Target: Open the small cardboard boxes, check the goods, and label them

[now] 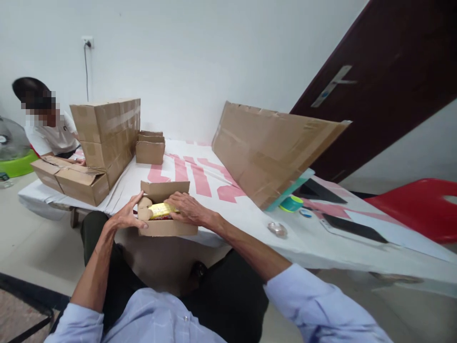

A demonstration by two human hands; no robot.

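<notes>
Far to the left of the left hand, a bright green tub point(17, 166) can be seen, and next to it a person in a white shirt point(53, 136) is seen with the head bent down. Nearer to the left hand, low brown boxes point(82, 186) are set in front of a tall stack of taped boxes point(116, 121). The left hand point(124, 215) is clamped on the left end of a small open box point(171, 229), with its thumb pressed to the front side. Beyond both hands, small brown cartons point(150, 151) are set down. Between the hands, a yellow packet point(159, 210) is held in the box. The right hand point(187, 208) is put in the box and laid on the packet; whether its fingers are closed on it cannot be told. Beyond the right hand, a big brown board point(271, 147) is stood up at a slant. To the right of that hand, a shiny clear lump point(277, 229), a roll of tape point(292, 204) and a dark flat slab point(353, 227) are laid on the white table cover point(246, 221). Farthest to its right, a dark door point(378, 71) and a red chair point(417, 209) are seen.
</notes>
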